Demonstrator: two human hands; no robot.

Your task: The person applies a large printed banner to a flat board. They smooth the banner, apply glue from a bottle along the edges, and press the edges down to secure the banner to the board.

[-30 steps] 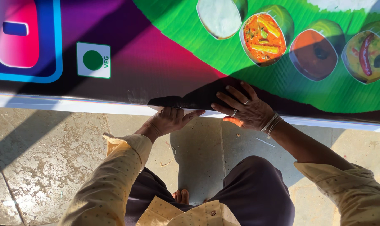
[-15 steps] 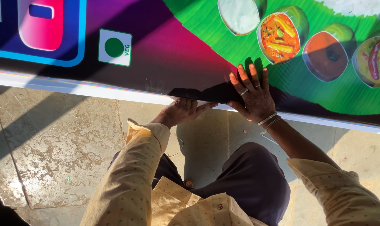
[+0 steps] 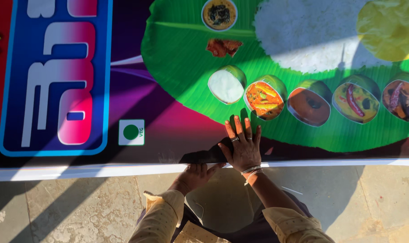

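- Right hand has slid further up the large glossy printed food banner on the stone floor; fingers spread, palm flat.
- Left hand open, fingertips on the banner's white lower edge.

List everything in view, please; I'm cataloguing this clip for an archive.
printed banner: one, purple, pink and green, flat on the floor, filling the upper frame
white border strip: one, along the banner's near edge
food pictures: several, printed on the green leaf, right half
stone floor: grey-tan slabs, bottom of frame
bangles: silver, on the right wrist
ring: one, on a right finger
left hand: at the banner's near edge
right hand: flat on the banner, fingers spread
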